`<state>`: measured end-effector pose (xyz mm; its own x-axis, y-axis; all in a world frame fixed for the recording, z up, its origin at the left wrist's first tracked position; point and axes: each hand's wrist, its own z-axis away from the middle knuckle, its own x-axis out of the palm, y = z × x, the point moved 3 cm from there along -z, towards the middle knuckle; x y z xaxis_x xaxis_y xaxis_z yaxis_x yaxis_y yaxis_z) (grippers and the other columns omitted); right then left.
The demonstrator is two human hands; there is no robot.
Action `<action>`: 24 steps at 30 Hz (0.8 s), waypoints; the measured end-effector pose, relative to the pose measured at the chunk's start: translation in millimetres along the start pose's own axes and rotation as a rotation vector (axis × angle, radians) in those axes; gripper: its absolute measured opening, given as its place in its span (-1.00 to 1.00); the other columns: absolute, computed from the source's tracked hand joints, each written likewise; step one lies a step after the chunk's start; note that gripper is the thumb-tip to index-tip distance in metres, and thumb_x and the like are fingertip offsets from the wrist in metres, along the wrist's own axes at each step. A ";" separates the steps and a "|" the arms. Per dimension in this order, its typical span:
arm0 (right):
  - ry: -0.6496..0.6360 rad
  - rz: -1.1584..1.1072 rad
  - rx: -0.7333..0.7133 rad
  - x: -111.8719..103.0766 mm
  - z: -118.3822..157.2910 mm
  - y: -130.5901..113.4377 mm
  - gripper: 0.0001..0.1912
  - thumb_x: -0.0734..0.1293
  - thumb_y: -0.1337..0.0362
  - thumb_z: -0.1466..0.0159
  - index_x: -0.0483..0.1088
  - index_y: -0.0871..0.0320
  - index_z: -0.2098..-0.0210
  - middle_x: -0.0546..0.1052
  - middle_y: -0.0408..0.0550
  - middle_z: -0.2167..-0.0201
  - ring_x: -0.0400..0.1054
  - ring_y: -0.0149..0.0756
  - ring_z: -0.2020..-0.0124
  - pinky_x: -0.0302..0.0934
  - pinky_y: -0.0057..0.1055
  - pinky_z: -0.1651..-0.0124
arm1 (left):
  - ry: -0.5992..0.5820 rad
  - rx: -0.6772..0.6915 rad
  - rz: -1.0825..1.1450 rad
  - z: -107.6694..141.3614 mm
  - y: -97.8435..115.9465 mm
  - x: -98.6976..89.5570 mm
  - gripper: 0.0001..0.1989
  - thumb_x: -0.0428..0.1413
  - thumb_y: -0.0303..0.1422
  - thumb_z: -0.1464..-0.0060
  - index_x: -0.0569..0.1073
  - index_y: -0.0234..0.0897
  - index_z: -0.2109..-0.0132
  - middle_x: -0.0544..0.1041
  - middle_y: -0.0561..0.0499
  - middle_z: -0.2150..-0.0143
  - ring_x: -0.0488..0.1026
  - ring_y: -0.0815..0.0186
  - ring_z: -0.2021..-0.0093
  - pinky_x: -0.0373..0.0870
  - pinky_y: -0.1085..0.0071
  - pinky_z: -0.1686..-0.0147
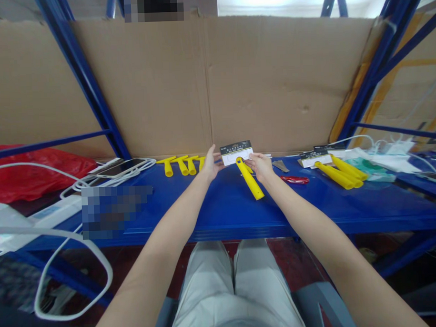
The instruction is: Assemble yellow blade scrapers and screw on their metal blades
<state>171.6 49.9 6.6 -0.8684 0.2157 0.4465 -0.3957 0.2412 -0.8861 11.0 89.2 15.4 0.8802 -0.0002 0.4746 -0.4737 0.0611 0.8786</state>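
A black-and-white printed header card (235, 152) is held up over the middle of the blue table. My left hand (211, 165) pinches the card's left edge, its fingertips partly behind it. At the card's lower right corner, my right hand (260, 166) is closed on the edge; exactly how its fingers lie is hard to make out. A yellow plastic handle (250, 180) hangs below the card, tilted, its wide end toward me. Several T-shaped yellow plastic pieces (168, 168) stand in a row left of my left hand, the last partly hidden by it.
Right of my hands lie a red tool (295, 180), a grey metal blade (280, 166) and several carded yellow handles (334, 175). White cables (132, 170), a power strip (58, 209) and a red bag (39, 172) occupy the left. A cardboard wall (272, 80) rises behind the table.
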 end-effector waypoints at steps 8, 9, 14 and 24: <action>0.045 0.029 -0.008 -9.8 -5.9 2.7 -0.81 0.27 0.52 -0.16 0.28 0.16 0.52 0.49 -0.21 0.58 0.41 -0.51 0.54 0.37 -0.50 0.25 | -0.161 -0.066 -0.225 14.7 -11.8 -2.3 -0.47 0.19 -0.40 -0.03 0.23 -0.38 -0.14 0.54 -0.21 0.29 0.53 0.27 0.47 0.51 0.38 0.40; 0.044 0.040 0.005 -9.7 -5.7 3.1 -0.81 0.27 0.52 -0.16 0.28 0.16 0.52 0.48 -0.20 0.59 0.41 -0.51 0.54 0.36 -0.50 0.25 | -0.122 -0.048 -0.245 14.7 -12.2 -2.4 -0.40 0.21 -0.50 0.01 0.18 -0.37 -0.17 0.55 -0.20 0.28 0.52 0.29 0.50 0.51 0.38 0.40; 0.047 0.087 0.018 -6.1 -3.2 4.1 -0.79 0.23 0.53 -0.18 0.26 0.16 0.51 0.45 -0.20 0.61 0.39 -0.49 0.55 0.35 -0.55 0.36 | -0.020 0.020 -0.284 16.7 -10.4 0.9 -0.29 0.18 -0.65 0.05 0.10 -0.29 -0.21 0.55 -0.21 0.18 0.52 0.35 0.51 0.52 0.40 0.41; -0.104 0.333 0.189 4.9 6.6 12.3 -0.83 0.36 0.29 -0.17 0.26 0.19 0.41 0.38 -0.19 0.65 0.29 -0.44 0.67 0.26 -0.50 0.63 | 0.072 0.040 -0.281 21.5 -5.8 2.0 -0.30 0.09 -0.70 0.00 0.04 -0.29 -0.24 0.51 -0.26 0.10 0.51 0.39 0.54 0.50 0.46 0.49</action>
<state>160.5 47.7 -2.9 -0.9803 0.1533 0.1246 -0.1271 -0.0064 -0.9919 14.9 67.4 12.5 0.9763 0.0593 0.2082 -0.2102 0.0293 0.9772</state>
